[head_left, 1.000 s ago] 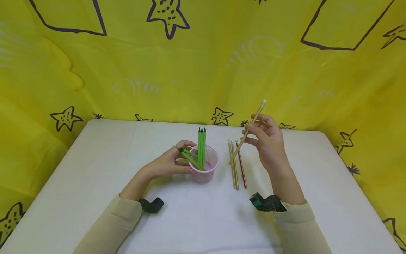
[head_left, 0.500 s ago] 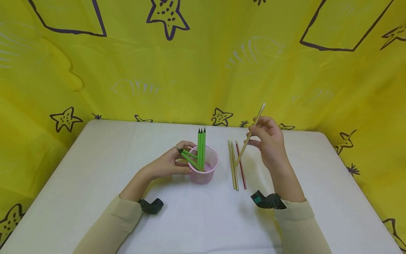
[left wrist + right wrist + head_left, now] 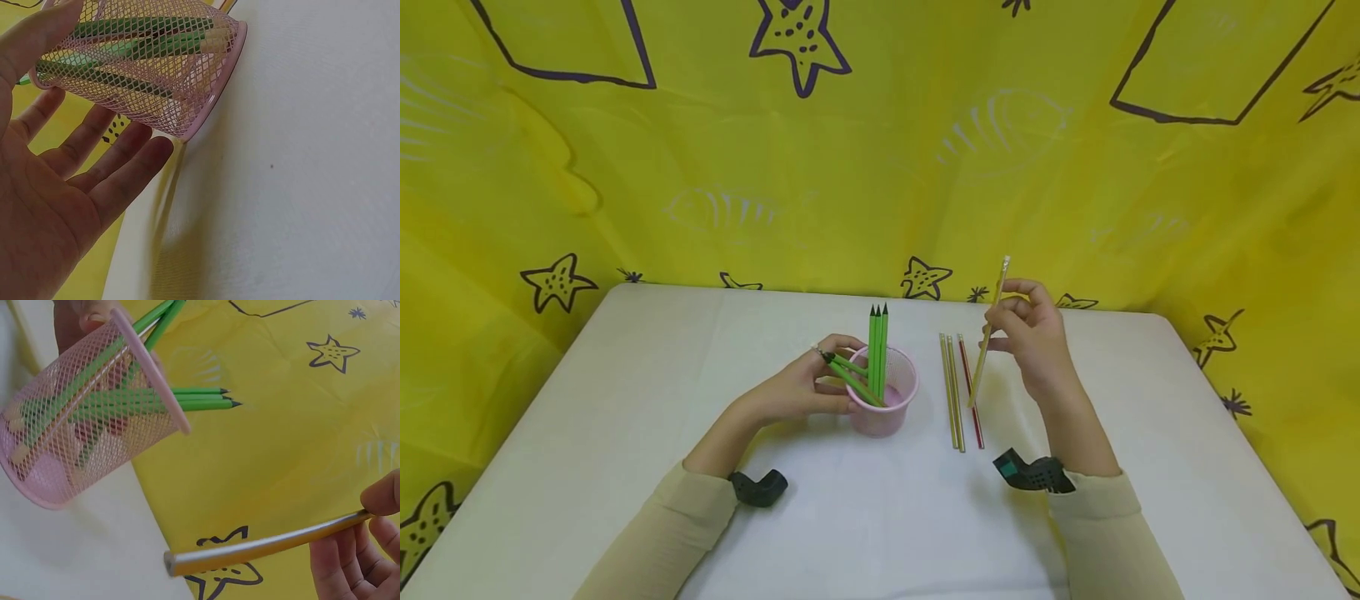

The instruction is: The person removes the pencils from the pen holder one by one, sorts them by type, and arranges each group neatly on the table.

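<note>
My left hand [image 3: 801, 383] holds a pink mesh pencil cup [image 3: 880, 422] from its left side, thumb at the front and fingers behind. Several green pencils [image 3: 877, 350] stand in the cup with dark points up; some lean left over the rim. Between thumb and fingertips, my right hand [image 3: 1033, 337] pinches a gold pencil [image 3: 981, 358], eraser up and steeply tilted. Its flat, unsharpened lower end [image 3: 172, 562] shows in the right wrist view. Two gold pencils [image 3: 951, 400] and a red pencil [image 3: 977, 425] lie on the table beneath and left of that hand.
A white-covered table [image 3: 850, 517] carries everything. Yellow printed cloth [image 3: 850, 167] hangs along its back and sides. Dark wrist devices [image 3: 1033, 472] sit at both sleeve cuffs.
The gold pencil in my right hand has swung more upright; its eraser end came left and down, its lower end right and nearer, now over the red pencil. My left hand stays on the cup.
</note>
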`<control>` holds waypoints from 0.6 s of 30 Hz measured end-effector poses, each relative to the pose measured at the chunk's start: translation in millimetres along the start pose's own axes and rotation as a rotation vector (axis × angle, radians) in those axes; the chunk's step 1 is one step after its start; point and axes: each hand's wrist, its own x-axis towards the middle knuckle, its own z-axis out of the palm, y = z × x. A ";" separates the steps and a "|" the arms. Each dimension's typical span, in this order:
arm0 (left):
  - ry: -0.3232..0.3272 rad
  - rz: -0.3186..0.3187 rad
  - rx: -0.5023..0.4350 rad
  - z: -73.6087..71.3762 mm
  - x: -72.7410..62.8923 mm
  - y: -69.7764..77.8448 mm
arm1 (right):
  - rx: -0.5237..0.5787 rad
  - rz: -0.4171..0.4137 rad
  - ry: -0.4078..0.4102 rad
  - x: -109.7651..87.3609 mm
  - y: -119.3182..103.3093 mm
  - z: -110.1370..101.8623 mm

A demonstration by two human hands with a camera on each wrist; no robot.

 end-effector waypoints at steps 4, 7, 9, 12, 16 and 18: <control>-0.009 -0.006 -0.035 0.5 0.0 0.6 | -0.149 0.018 -0.015 0.0 1.3 -1.0; -0.012 -0.012 -0.052 1.2 0.0 1.1 | -0.209 0.030 -0.031 -0.2 2.4 -1.6; -0.010 -0.016 -0.053 1.4 -0.3 1.5 | -0.227 0.038 -0.047 -0.1 3.2 -1.7; -0.007 -0.021 -0.056 1.3 -0.5 1.9 | -0.253 0.047 -0.073 0.1 4.4 -2.1; -0.003 -0.026 -0.050 0.8 -0.4 1.1 | -0.293 0.060 -0.105 0.6 5.7 -3.2; -0.002 -0.025 -0.041 0.6 -0.2 0.3 | -0.312 0.064 -0.117 0.7 6.3 -3.9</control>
